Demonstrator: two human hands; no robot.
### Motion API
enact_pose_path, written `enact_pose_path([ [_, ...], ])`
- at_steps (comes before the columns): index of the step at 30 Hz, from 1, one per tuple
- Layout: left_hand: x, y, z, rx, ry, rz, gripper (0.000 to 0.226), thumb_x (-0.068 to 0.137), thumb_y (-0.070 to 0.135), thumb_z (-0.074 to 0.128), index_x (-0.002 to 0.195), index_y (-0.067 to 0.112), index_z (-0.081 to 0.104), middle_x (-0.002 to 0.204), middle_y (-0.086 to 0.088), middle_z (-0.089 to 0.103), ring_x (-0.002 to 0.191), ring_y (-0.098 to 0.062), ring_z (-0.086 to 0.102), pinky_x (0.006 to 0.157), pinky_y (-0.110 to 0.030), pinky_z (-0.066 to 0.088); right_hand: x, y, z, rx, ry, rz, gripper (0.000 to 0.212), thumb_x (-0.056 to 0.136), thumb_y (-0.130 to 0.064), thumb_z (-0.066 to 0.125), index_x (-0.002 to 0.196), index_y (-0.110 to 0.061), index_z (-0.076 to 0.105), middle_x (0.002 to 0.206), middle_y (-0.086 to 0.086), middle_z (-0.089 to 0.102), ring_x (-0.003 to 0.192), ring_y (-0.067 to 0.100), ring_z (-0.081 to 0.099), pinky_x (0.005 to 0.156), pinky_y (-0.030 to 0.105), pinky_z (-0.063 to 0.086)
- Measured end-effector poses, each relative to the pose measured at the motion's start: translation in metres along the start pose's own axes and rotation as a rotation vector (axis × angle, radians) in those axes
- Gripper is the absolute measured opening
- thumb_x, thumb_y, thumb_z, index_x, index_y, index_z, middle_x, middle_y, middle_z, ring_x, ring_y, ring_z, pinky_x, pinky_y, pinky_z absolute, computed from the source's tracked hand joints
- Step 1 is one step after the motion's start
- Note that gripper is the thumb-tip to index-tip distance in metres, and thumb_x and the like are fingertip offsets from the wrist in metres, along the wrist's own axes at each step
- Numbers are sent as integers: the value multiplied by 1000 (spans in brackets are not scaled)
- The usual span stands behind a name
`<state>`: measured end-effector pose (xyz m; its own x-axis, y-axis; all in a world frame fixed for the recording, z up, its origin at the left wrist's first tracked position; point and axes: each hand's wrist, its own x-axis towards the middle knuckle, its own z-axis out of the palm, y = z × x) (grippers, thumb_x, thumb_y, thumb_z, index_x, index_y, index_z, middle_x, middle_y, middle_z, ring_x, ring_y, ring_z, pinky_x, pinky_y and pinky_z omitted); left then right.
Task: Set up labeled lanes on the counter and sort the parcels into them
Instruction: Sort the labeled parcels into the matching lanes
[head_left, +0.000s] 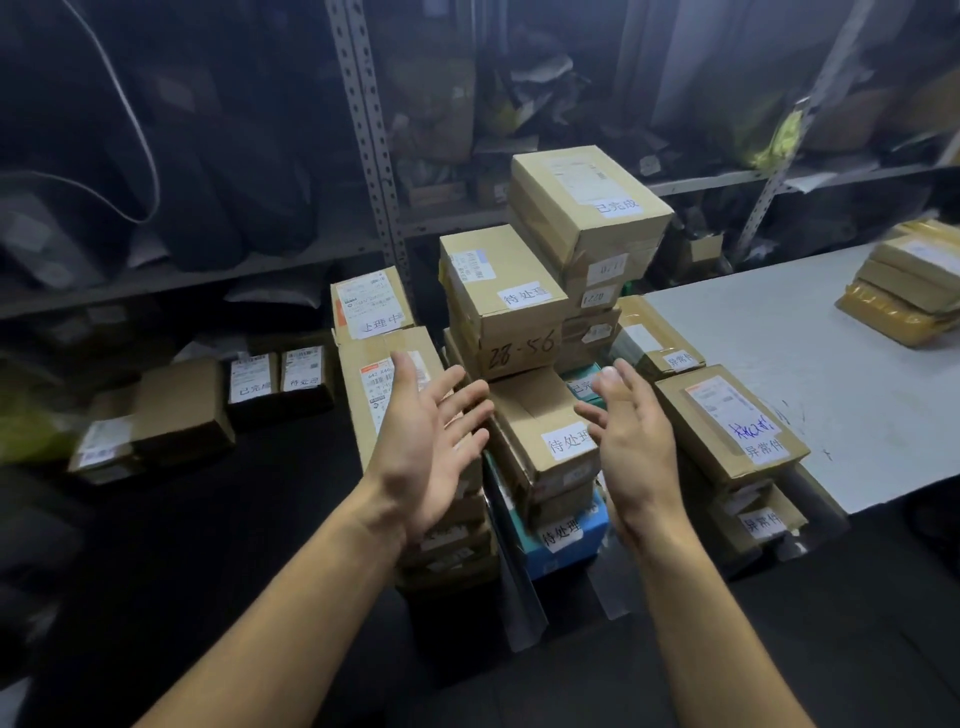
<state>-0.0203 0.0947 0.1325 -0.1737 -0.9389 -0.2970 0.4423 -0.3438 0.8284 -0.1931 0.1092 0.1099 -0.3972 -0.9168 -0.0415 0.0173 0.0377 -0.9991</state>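
Grip left hand (426, 441) spread, empty | right hand (631, 431) spread, empty | flanking parcel (540, 421)

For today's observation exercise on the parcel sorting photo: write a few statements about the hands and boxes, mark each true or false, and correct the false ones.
1. Both hands are open and hold nothing. True: left hand, right hand.
2. The box marked 28-56 sits on top of other boxes. True.
3. The tallest box lies on the white table. False: it tops the stack beside the white table.
4. The right hand grips the blue box. False: the blue box sits untouched, low in the stack.
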Motion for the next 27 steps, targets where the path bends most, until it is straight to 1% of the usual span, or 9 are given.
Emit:
enact_pose_path([
  [3, -5, 17, -19, 54, 53, 78, 83, 93, 73, 17, 145, 15, 45, 137, -9, 59, 125, -22, 57, 109, -42, 41, -11, -18, 33, 0, -106, -61, 56, 101, -42, 49, 152, -27, 34, 111, -21, 59, 104, 5, 67, 92, 27, 52],
  [5, -10, 29, -37, 81, 96, 124, 78, 94, 71, 18, 140, 16, 50, 131, -6, 63, 120, -20, 61, 100, -39, 47, -19, -27, 60, 18, -180, -79, 55, 100, -41, 51, 151, -27, 36, 113, -19, 60, 104, 5, 67, 86, 22, 53],
  [8, -19, 48, -70, 128, 168, 193, 67, 96, 66, 23, 133, 19, 54, 125, -3, 66, 116, -18, 63, 94, -36, 48, -30, -34, 107, 31, -292, -86, 53, 99, -41, 54, 148, -28, 41, 121, -10, 64, 104, 6, 67, 92, 28, 54],
  [10, -22, 59, -98, 158, 233, 217, 62, 92, 64, 31, 129, 20, 57, 121, -3, 67, 112, -17, 64, 90, -35, 47, -38, -31, 143, 17, -347, -104, 49, 98, -42, 57, 144, -26, 47, 118, -8, 66, 99, 5, 69, 92, 29, 53],
  [12, -22, 68, -131, 168, 290, 220, 64, 85, 64, 37, 126, 20, 58, 120, -4, 67, 111, -18, 64, 87, -34, 46, -47, -23, 182, 8, -395, -88, 52, 93, -45, 58, 140, -27, 51, 116, -6, 68, 101, 9, 70, 92, 31, 52],
  [14, -19, 78, -165, 174, 348, 215, 55, 90, 61, 35, 121, 23, 60, 121, -4, 66, 110, -18, 64, 88, -34, 46, -54, -11, 220, -18, -442, -58, 53, 89, -49, 58, 138, -30, 52, 114, -7, 69, 107, 11, 68, 96, 34, 53],
  [16, -14, 86, -202, 176, 409, 212, 46, 99, 54, 32, 118, 24, 60, 121, -5, 66, 109, -17, 64, 88, -34, 46, -59, 2, 258, -53, -485, -36, 45, 94, -45, 59, 136, -33, 53, 113, -10, 68, 106, 7, 67, 99, 35, 53],
  [21, 6, 111, -299, 178, 555, 194, 40, 103, 48, 33, 118, 24, 60, 119, -4, 66, 107, -17, 64, 83, -32, 47, -57, 35, 354, -149, -528, 80, 41, 98, -37, 58, 137, -29, 52, 111, -7, 68, 91, 2, 70, 88, 25, 53],
  [27, 46, 143, -421, 236, 698, 145, 19, 102, 35, 46, 110, 27, 62, 113, 2, 64, 102, -12, 62, 79, -29, 45, -27, 92, 473, -263, -545, 197, 40, 98, -36, 59, 136, -25, 52, 110, -6, 67, 86, 5, 70, 81, 24, 51],
])
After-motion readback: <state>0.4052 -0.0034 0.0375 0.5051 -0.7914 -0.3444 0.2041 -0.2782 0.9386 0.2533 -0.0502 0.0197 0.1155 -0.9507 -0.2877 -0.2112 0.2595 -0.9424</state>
